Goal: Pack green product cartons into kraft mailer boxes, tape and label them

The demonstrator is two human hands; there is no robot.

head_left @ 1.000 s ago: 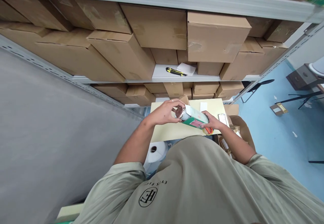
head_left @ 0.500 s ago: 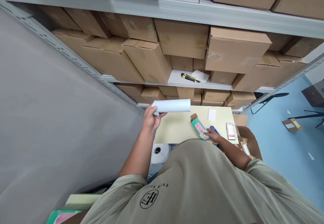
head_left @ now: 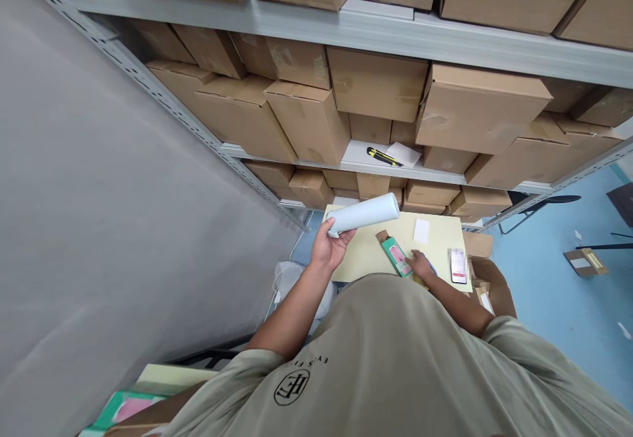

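Observation:
My left hand (head_left: 330, 246) is closed round one end of a pale blue cylinder (head_left: 364, 213), a bottle or tube, held up over the left edge of a small pale yellow table (head_left: 361, 256). My right hand (head_left: 421, 266) rests on the near end of a green and pink carton (head_left: 395, 254) that lies flat on the table, its brown flap open at the far end. The fingers of that hand lie over the carton and something blue beside it.
A phone (head_left: 457, 265) and a white slip (head_left: 421, 231) lie on the table. Metal shelving (head_left: 376, 28) packed with cardboard boxes stands behind; a yellow box cutter (head_left: 382, 155) lies on one shelf. Grey wall on the left, an open brown box (head_left: 487, 285) and blue floor on the right.
The cylinder has come out of the carton. My left hand lifted it up and left, then drifted right. My right hand laid the carton on the table.

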